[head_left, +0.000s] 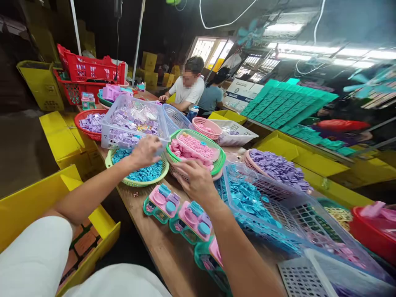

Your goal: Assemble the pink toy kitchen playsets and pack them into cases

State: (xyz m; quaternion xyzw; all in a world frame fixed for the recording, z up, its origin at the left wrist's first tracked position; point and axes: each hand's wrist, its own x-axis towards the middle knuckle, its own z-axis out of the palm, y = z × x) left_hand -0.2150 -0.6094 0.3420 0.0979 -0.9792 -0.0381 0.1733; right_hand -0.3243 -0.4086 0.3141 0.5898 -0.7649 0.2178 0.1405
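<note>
Fingers half curled, the left hand hangs at the centre of the frame, over the far side of a pale-green basket of blue pieces and close to the front corner of a translucent crate; I cannot tell whether it grasps anything. Loosely bent, the right hand is at the near edge of a bright-green basket, its fingertips by the pink pieces; its grip is also unclear. Those pieces lie just above the right hand in the frame, which is nearer them than the left. Below it, pink-and-teal toys form a row slanting toward lower right.
</note>
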